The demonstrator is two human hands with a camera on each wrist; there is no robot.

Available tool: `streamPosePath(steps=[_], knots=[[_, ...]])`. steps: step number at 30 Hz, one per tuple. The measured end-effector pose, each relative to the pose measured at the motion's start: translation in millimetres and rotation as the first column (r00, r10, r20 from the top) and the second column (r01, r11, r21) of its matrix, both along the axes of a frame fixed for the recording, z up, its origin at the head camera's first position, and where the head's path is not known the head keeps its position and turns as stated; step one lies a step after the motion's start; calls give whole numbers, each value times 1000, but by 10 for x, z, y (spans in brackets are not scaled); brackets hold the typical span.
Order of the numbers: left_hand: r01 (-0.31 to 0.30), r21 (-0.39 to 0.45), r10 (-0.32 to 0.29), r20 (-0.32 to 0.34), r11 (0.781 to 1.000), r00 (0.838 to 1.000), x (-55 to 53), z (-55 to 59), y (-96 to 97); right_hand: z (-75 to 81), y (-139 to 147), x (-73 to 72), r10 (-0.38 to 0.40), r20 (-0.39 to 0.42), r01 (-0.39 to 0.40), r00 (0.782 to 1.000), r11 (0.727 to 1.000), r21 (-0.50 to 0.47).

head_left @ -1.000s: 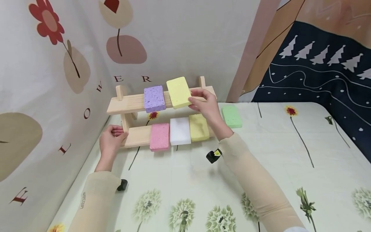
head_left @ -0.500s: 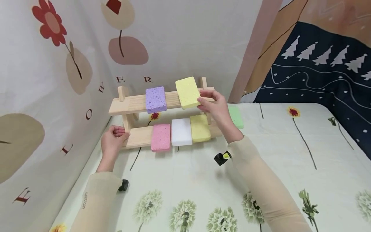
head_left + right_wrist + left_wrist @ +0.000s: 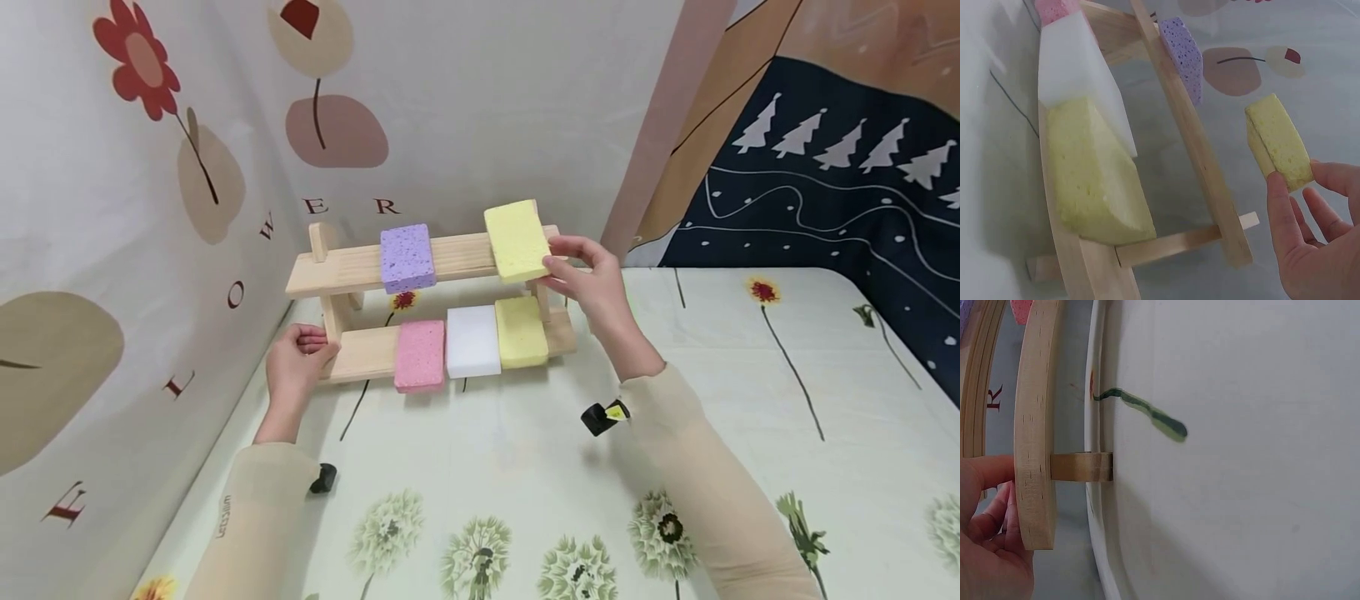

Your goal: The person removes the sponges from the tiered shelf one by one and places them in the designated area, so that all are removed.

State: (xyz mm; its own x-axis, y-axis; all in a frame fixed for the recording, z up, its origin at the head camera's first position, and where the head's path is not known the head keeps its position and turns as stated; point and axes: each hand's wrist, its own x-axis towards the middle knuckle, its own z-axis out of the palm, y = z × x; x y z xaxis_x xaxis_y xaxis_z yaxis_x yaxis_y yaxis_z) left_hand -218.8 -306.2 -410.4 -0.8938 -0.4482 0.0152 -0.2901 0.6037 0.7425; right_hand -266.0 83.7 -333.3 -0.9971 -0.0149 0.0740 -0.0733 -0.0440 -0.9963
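Tablecloth [image 3: 465,458]: pale; I see dandelion prints [image 3: 480,558].
Wall cloth [image 3: 510,100]: whitish, red flower print [image 3: 142,60], letters [image 3: 386,206].
Dark cloth [image 3: 847,208]: white trees [image 3: 840,150], on my right.

The two-tier rack [image 3: 365,354] is pale, smooth, matt wood with visible grain. The purple sponge [image 3: 407,257] looks rough and pitted, the upper yellow sponge [image 3: 517,240] finely porous, the white block [image 3: 473,341] smooth. The desk [image 3: 480,450] looks matt and cloth-like.

Both arms [image 3: 693,467] extended; left fingers [image 3: 991,522] curled, right fingers [image 3: 1334,177] pinching, higher.
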Motion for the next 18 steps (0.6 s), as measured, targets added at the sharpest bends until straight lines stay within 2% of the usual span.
streamPosePath(steps=[11,18], knots=[[9,6,-9,-28,1000,1000,-4,-35,-16,-114,370,54,-45,23,45,999,999,19],[13,-2,-13,-22,1000,1000,4,-10,-17,-151,620,87,-106,64,104,992,994,32]])
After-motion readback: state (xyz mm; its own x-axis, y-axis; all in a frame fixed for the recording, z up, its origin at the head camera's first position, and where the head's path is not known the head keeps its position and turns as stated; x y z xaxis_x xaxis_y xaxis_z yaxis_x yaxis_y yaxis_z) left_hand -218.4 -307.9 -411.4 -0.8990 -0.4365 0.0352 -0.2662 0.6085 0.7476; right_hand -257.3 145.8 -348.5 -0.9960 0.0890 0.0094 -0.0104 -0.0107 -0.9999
